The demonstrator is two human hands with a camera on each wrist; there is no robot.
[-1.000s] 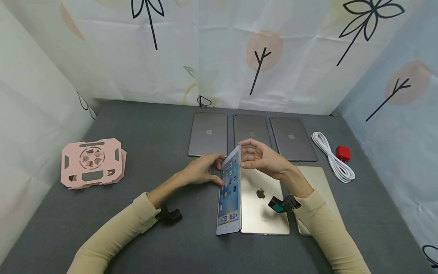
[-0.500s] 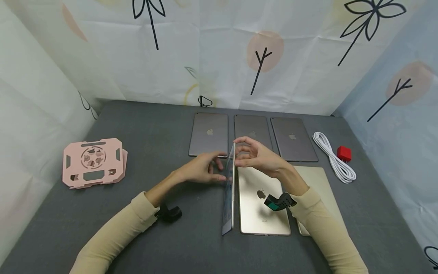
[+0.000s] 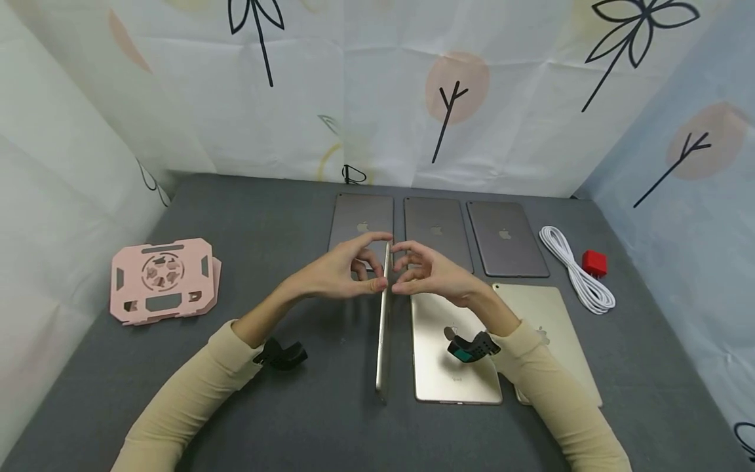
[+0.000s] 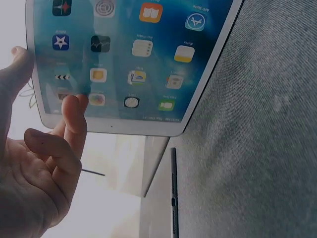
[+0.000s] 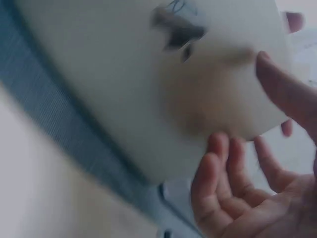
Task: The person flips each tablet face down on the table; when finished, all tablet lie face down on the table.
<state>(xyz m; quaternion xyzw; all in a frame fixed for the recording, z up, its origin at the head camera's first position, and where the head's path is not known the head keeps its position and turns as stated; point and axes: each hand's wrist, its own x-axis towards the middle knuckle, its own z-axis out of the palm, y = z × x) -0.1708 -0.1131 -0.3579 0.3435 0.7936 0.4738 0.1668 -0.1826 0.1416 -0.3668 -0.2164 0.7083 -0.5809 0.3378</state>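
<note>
A gold-backed tablet (image 3: 383,347) stands on its long edge on the grey table, seen nearly edge-on in the head view. Its lit screen (image 4: 138,49) with app icons faces my left hand (image 3: 348,265). That hand holds it by the upper rim: thumb on the long edge, index finger reaching to the far corner, other fingers curled before the glass. My right hand (image 3: 433,272) is beside the gold back (image 5: 99,74), fingers loosely bent around no object, thumb close to the surface. Just right of it, another gold tablet (image 3: 454,367) lies face down.
A second face-down gold tablet (image 3: 542,305) lies partly under the right sleeve. Behind are three dark grey tablets (image 3: 507,236) in a row. A coiled white cable (image 3: 575,269) and red charger block (image 3: 594,263) lie right; stacked pink plates (image 3: 124,282) lie left.
The tablet has turned from showing its screen to standing edge-on, and shifted slightly left. My left hand has let go and taken its upper rim again; the right hand has moved left alongside.
</note>
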